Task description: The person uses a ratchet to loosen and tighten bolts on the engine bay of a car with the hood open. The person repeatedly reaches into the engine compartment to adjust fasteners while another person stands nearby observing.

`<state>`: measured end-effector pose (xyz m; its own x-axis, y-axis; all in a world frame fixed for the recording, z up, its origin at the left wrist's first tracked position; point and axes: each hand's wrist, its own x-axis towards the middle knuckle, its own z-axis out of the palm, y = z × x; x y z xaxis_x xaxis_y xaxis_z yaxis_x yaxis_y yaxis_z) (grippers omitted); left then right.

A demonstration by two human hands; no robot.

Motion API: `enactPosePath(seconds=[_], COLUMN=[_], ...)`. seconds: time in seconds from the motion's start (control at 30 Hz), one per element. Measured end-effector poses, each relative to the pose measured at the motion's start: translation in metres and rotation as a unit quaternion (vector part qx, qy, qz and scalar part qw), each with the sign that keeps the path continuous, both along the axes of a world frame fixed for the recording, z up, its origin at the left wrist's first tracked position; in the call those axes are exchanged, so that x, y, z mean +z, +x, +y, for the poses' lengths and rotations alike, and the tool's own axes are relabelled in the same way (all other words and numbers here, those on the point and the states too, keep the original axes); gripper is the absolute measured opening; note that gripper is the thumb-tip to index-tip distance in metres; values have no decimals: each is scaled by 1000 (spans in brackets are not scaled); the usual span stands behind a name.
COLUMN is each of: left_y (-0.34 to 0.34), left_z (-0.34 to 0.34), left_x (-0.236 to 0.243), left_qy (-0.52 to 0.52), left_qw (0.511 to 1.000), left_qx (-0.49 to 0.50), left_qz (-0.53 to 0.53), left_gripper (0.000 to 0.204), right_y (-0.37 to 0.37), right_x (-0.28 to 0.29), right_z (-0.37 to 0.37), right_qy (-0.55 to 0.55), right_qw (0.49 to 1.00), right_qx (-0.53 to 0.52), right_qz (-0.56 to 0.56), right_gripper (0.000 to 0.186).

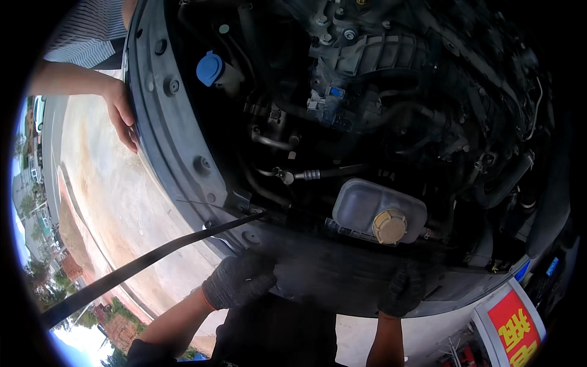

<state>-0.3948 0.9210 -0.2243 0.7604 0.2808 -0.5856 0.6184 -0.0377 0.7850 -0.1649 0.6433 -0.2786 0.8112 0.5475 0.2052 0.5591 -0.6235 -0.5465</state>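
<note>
My left hand point(241, 282), in a dark knit glove, is closed at the near body edge of an open engine bay. A shiny silver metal tool point(225, 238) with a rounded end lies right by its fingers; I cannot tell whether the hand holds it. Farther right, my right hand point(402, 289), also gloved, has curled fingers at the same dark edge panel point(324, 278). Shadow and blur hide what its fingers hold, if anything. Between and beyond my hands sits a translucent coolant tank point(361, 205) with a yellowish cap point(389, 226).
A long black bar point(153, 260) slants from lower left to the bay's edge. At the left, another person's hand point(120, 110) rests on the front panel point(177, 122). A blue-capped filler neck point(210, 68) and the engine point(367, 79) stand beyond. A red sign point(513, 327) is lower right.
</note>
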Motion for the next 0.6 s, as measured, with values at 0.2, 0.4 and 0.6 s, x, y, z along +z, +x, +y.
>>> enactPosePath(seconds=[0.2,0.4,0.6], left_y=[4,8,8], left_z=[1,-14,-52], left_x=[-23,-16,-14], left_qy=[68,7,67], left_qw=[996,993,959], left_qx=[-43,112,265], left_qz=[-23,42,67], left_gripper=[7,10,35], right_y=[4,12,29], right_x=[-12,-6,0], right_z=[-15,-24,-16], right_qy=[-41,-80,60], right_qw=[996,987,971], right_qx=[76,134,218], right_qz=[-36,-37,80], right_gripper=[26,29,29])
